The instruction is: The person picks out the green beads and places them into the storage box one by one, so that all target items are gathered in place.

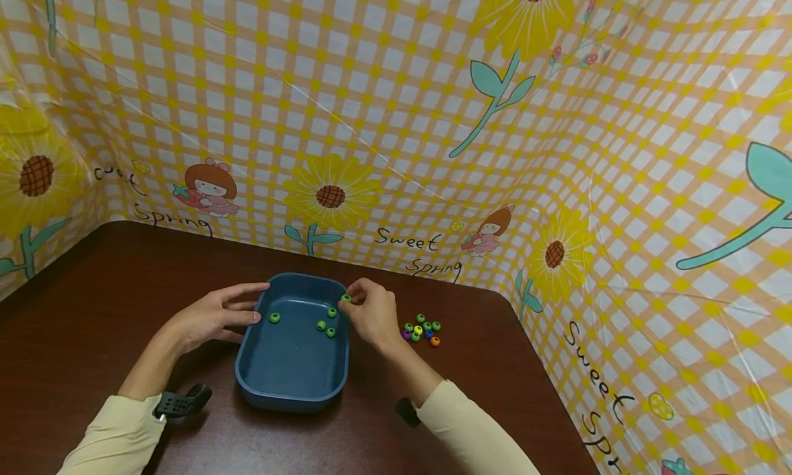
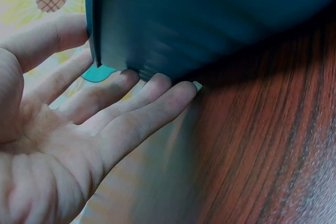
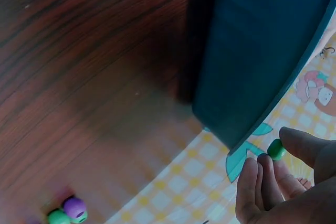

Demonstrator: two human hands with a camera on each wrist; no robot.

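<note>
My left hand (image 1: 207, 317) rests against the left side of a blue plastic tub (image 1: 293, 365). In the left wrist view its fairly straight fingers (image 2: 142, 111) touch the tub's outer wall. Over the tub's far right corner, my right hand (image 1: 376, 317) pinches a green bead (image 1: 346, 298) between thumb and finger. The right wrist view shows that bead (image 3: 276, 149) just outside the rim. Inside the tub lie several green beads, one green bead (image 1: 275, 317) at the left and the others, including a green bead (image 1: 331, 333), toward the right wall.
Right of the tub, a loose group of beads lies on the dark wooden table (image 1: 476, 392): several green ones, a yellow bead (image 1: 418, 330), a purple bead (image 3: 75, 206), a blue one and an orange bead (image 1: 435, 341). A checked sunflower cloth (image 1: 396, 145) hangs around the table.
</note>
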